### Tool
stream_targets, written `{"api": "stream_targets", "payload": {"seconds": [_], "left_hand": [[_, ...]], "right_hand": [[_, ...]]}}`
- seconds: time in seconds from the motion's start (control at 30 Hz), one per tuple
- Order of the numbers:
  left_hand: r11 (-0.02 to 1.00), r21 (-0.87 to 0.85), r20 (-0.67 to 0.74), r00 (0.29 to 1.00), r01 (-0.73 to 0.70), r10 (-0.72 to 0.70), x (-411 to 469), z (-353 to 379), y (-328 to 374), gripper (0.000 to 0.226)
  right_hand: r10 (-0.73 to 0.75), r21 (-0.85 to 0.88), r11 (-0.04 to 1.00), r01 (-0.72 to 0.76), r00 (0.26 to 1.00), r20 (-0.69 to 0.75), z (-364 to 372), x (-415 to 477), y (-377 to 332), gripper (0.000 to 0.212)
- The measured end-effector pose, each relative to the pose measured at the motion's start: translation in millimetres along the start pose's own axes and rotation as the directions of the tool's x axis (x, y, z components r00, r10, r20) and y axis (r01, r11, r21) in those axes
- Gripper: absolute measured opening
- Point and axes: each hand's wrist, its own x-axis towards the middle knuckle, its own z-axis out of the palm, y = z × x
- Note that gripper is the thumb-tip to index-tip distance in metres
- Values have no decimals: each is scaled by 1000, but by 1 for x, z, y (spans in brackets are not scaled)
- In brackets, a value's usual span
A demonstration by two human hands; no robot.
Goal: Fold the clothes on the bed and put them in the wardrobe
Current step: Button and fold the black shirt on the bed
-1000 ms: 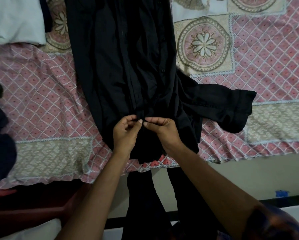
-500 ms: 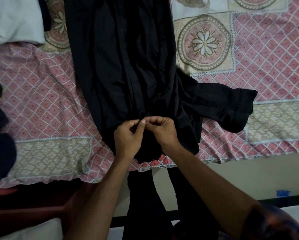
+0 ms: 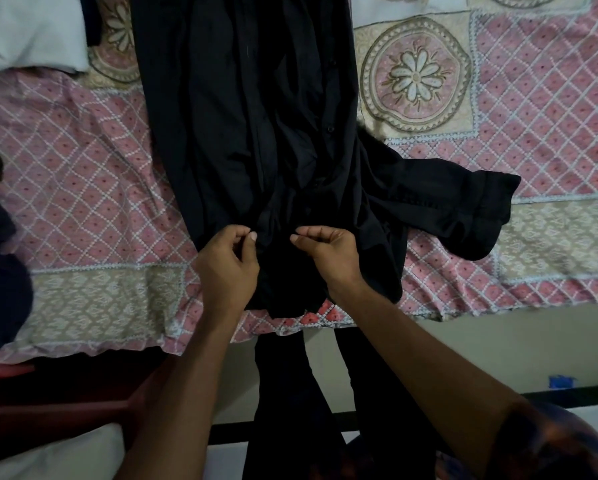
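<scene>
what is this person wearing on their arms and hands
Both forearms are bare down to the left hand and right hand; no gloves, watch, bangles or rings show. Only the right arm shows clothing: a short sleeve at the upper arm, dark with blurred orange and blue patches. The left arm is bare as far as the picture reaches. The visible nails look short and unpainted.

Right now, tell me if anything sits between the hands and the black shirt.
Nothing visible does. The left hand and right hand are on the shirt at its near end, by the edge of the bed, with fingers curled. Whether they pinch cloth is too dark to tell.
</scene>
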Motion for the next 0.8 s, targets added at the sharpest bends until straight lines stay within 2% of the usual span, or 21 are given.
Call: {"api": "stream_targets", "payload": {"seconds": [0.07, 0.13, 0.17, 0.23, 0.3, 0.4, 0.67, 0.8], "left_hand": [[980, -115, 81, 985, 160, -152, 2, 5, -2, 9], [872, -333, 221, 928, 359, -298, 2, 11, 2, 11], [812, -413, 271, 907, 413, -323, 1, 13, 3, 13], [824, -395, 318, 902, 406, -292, -2, 15, 8, 10], [901, -300, 298, 928, 314, -224, -5, 16, 12, 16], [938, -255, 263, 950, 237, -168, -7, 21, 13, 14], [909, -285, 265, 936, 304, -230, -3, 26, 18, 1], [894, -308, 242, 936, 325, -257, -10, 27, 17, 9]], "right_hand": [[-15, 4, 1000, 15, 1000, 18, 1, -2, -2, 6], [-30, 19, 999, 29, 999, 30, -1, -4, -4, 6], [-36, 29, 999, 35, 999, 36, -1, -5, -5, 7], [-49, 41, 998, 47, 998, 39, -4, -6, -6, 7], [-67, 28, 997, 66, 997, 37, -6, -6, -5, 8], [-99, -21, 995, 101, 994, 51, -9, -6, -4, 8], [-114, 21, 993, 113, 991, 69, -8, -3, -3, 9], [-93, 26, 995, 92, 994, 62, -9, 0, -1, 9]]}}
